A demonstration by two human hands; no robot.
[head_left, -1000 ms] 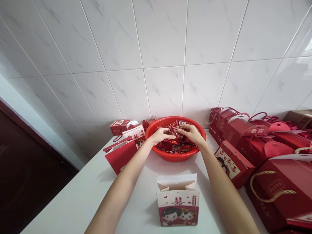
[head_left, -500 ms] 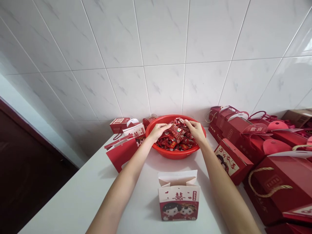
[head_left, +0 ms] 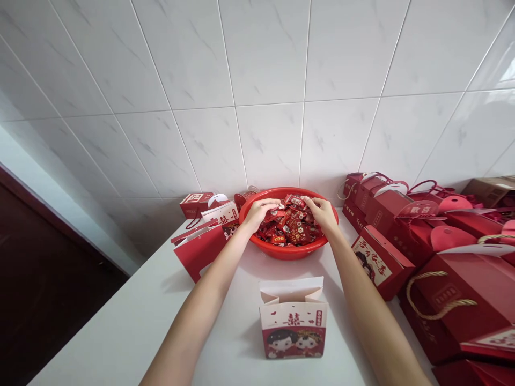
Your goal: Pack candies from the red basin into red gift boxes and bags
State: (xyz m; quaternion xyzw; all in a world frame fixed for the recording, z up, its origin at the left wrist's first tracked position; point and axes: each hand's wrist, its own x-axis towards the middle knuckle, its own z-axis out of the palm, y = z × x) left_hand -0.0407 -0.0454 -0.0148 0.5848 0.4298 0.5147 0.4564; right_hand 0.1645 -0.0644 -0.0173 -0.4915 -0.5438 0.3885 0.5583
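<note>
Many shiny red-wrapped sweets (head_left: 298, 228) fill a round red plastic bowl (head_left: 287, 253). From afar, my left hand (head_left: 259, 214) and right hand (head_left: 324, 214) touch some; I can't tell if either grips.

Centre: basin (head_left: 289, 252) bright red; wrapped packets (head_left: 295, 230) inside red with gold and white print. Lower centre: paper box (head_left: 293, 333), white top with red characters and small hearts, red below with black-haired cartoon figures. Right: gift boxes (head_left: 478, 289) deep red, gold-toned cord handle (head_left: 409, 294). Tabletop (head_left: 120, 327), lower left, white. Wall tiles (head_left: 269, 53), top, pale with grey veining.
</note>
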